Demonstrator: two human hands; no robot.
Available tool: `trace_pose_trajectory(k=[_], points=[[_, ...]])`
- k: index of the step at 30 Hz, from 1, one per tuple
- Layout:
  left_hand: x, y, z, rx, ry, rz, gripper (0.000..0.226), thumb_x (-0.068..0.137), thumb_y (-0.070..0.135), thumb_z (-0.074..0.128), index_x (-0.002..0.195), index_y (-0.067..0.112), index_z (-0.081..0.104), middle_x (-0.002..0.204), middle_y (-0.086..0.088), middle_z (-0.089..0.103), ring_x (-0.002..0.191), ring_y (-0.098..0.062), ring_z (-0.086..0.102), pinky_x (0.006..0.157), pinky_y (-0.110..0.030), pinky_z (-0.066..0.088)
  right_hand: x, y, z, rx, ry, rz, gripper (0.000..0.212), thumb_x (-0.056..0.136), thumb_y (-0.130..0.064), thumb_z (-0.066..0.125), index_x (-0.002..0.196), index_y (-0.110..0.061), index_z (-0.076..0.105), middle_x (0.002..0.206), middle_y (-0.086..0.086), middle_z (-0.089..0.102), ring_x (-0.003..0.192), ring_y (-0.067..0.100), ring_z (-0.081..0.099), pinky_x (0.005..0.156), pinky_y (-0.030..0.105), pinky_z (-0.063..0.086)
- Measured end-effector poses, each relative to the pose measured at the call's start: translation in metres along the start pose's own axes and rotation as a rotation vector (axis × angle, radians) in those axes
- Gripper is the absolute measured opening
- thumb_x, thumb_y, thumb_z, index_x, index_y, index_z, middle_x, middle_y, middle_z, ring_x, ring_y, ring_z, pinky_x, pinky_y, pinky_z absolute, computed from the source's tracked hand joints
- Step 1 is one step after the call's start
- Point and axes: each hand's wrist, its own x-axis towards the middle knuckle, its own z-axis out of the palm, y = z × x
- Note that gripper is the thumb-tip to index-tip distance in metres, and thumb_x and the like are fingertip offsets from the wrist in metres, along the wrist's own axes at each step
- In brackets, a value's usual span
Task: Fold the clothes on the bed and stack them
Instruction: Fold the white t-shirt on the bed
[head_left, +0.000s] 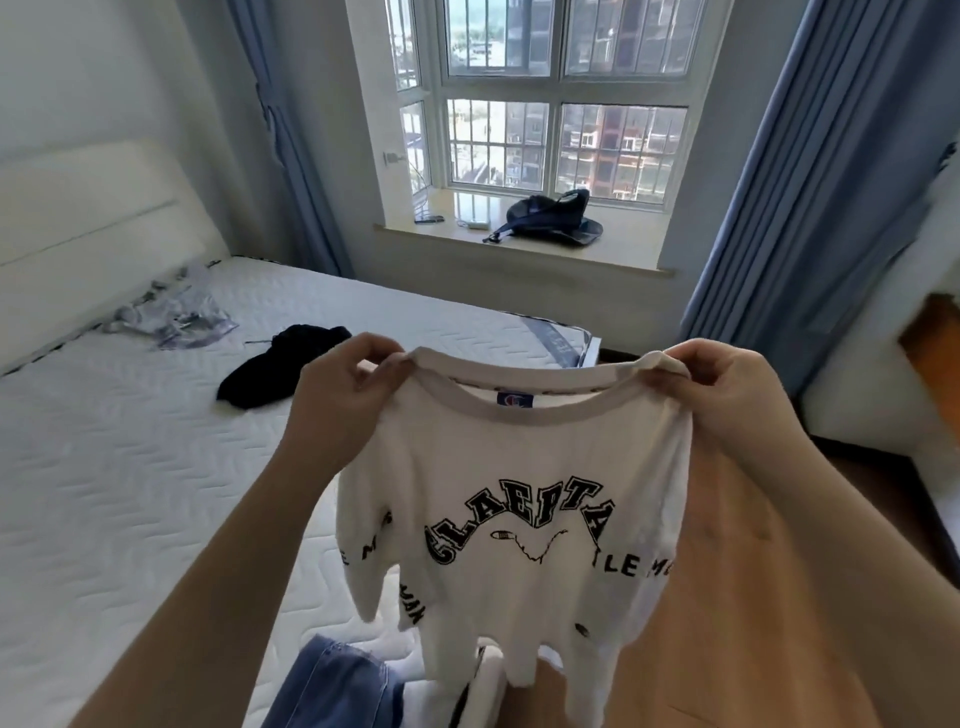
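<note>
I hold a white T-shirt (519, 499) with black lettering up in the air above the near corner of the bed (104, 493). My left hand (343, 395) pinches its left shoulder beside the collar. My right hand (727, 395) pinches the right shoulder. The shirt hangs down with its printed front toward me. A black garment (275, 371) lies crumpled in the middle of the mattress. A pale patterned garment (171, 319) lies near the headboard. Blue jeans (332, 686) show at the bottom edge, below the shirt.
The white headboard (88, 244) stands at the left. A windowsill (519, 244) behind the bed carries a dark blue bag (556, 218) and small items. Blue curtains (810, 208) hang on both sides of the window. Wooden floor (857, 493) lies to the right of the bed.
</note>
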Motion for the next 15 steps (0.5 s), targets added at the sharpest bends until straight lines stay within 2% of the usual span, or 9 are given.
trace_pose_trajectory(k=[5,11,15], points=[[0.037,-0.02,0.009,0.061,0.083,0.014,0.012,0.09,0.03,0.066,0.08,0.037,0.064,0.074,0.026,0.063,0.06,0.006,0.052,0.058,0.0,0.035,0.064,0.013,0.023,-0.001,-0.051,-0.034,0.018,0.089,-0.014,0.067,0.088,-0.031,0.073,0.084,-0.014,0.073,0.08,-0.002,0.064,0.071,0.008,0.047],[0.077,-0.045,0.017,0.199,0.181,-0.026,0.004,0.092,0.034,0.065,0.088,0.033,0.064,0.081,0.028,0.063,0.065,0.007,0.056,0.06,-0.001,0.036,0.153,0.042,0.063,0.012,-0.135,-0.106,0.019,0.089,-0.014,0.064,0.09,-0.03,0.073,0.084,-0.015,0.072,0.084,0.006,0.065,0.076,0.022,0.048],[0.103,-0.047,0.03,0.302,0.253,-0.068,0.002,0.092,0.035,0.065,0.091,0.034,0.063,0.083,0.033,0.062,0.067,0.01,0.059,0.059,-0.001,0.037,0.222,0.059,0.09,0.041,-0.188,-0.18,0.013,0.087,-0.025,0.066,0.087,-0.036,0.072,0.078,-0.018,0.07,0.073,-0.004,0.061,0.064,0.01,0.042]])
